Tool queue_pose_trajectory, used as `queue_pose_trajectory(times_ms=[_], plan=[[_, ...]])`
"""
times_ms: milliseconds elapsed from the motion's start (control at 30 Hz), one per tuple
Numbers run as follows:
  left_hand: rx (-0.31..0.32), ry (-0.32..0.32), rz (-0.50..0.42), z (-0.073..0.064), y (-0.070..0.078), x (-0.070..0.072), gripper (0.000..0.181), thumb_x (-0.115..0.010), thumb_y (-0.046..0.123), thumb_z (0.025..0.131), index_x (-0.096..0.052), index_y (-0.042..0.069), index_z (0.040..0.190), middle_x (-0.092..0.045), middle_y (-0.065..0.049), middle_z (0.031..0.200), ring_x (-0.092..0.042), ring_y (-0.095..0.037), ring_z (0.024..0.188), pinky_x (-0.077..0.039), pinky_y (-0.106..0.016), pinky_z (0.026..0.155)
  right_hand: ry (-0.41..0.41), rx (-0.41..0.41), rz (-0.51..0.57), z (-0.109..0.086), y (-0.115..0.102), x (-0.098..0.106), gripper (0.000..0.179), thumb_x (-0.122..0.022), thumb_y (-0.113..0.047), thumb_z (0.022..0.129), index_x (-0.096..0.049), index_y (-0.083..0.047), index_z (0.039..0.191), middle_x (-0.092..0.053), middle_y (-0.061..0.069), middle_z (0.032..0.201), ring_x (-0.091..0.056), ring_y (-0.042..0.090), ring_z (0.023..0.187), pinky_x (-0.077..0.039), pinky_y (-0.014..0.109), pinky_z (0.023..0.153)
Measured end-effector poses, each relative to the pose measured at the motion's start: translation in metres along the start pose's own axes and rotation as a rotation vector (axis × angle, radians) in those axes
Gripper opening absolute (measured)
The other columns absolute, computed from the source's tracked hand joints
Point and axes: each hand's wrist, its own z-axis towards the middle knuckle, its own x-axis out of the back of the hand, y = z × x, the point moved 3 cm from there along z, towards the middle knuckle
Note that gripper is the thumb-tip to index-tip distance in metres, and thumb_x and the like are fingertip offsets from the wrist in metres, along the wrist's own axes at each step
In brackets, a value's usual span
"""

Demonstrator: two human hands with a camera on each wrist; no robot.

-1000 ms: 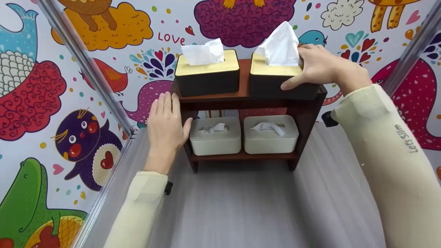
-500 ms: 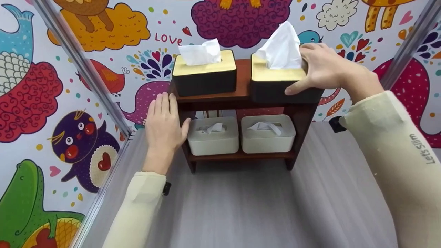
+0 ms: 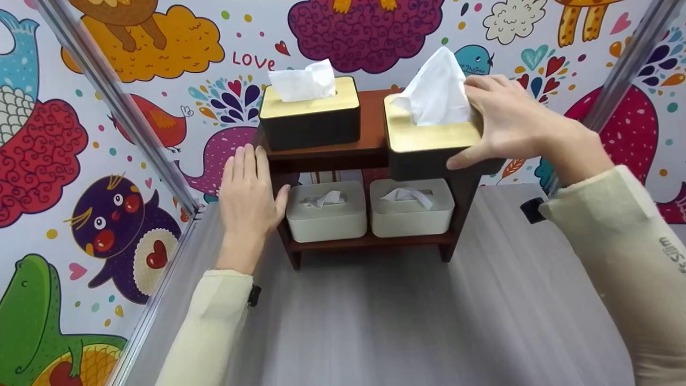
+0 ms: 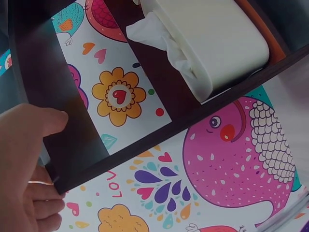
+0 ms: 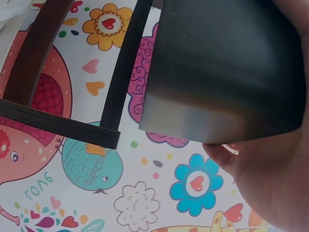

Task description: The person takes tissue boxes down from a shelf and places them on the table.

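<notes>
My right hand (image 3: 509, 120) grips a black tissue box (image 3: 420, 167) with a pale wood lid, its thumb on the front and fingers on the far side. A white tissue stands up from this box. In the right wrist view, a gap shows between the black box (image 5: 222, 63) and the shelf frame (image 5: 63, 129). My left hand (image 3: 247, 198) rests with straight fingers along the left side of the dark brown shelf (image 3: 373, 115). The left wrist view shows my left thumb (image 4: 48, 120) at the shelf's edge. A matching tissue box (image 3: 313, 126) sits on the top left.
Two off-white tissue boxes, a left one (image 3: 327, 225) and a right one (image 3: 412, 221), sit side by side on the lower level. The shelf stands on a grey floor-like surface (image 3: 353, 321). Cartoon-printed walls (image 3: 236, 32) with metal posts surround it at the back and sides.
My right hand has brought the right black tissue box forward and off the shelf top, towards me. My left hand has stayed at the shelf's left side. The view has shifted slightly.
</notes>
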Motion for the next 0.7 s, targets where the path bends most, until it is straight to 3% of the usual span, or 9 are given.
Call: queue_pose_trajectory(times_ms=[433, 700], plan=[[-0.003, 0.036, -0.019, 0.000, -0.001, -0.001, 0.080, -0.064, 0.044, 0.087, -0.038, -0.004, 0.146, -0.043, -0.023, 0.149, -0.040, -0.036, 0.141, -0.027, -0.044, 0.121, 0.043, 0.130, 0.026, -0.041, -0.009, -0.009, 0.096, -0.090, -0.046, 0.057, -0.051, -0.011, 0.137, -0.042, 0.013, 0.144, -0.031, 0.033, 0.132, -0.031, 0.065, 0.102], [0.003, 0.034, -0.021, 0.000, 0.000, -0.002, 0.081, -0.064, 0.044, 0.087, -0.037, -0.004, 0.147, -0.042, -0.023, 0.150, -0.039, -0.036, 0.141, -0.026, -0.044, 0.122, 0.003, 0.136, 0.035, -0.059, -0.004, -0.023, 0.098, -0.090, -0.050, 0.055, -0.052, -0.011, 0.136, -0.041, 0.013, 0.146, -0.032, 0.032, 0.133, -0.033, 0.064, 0.102]])
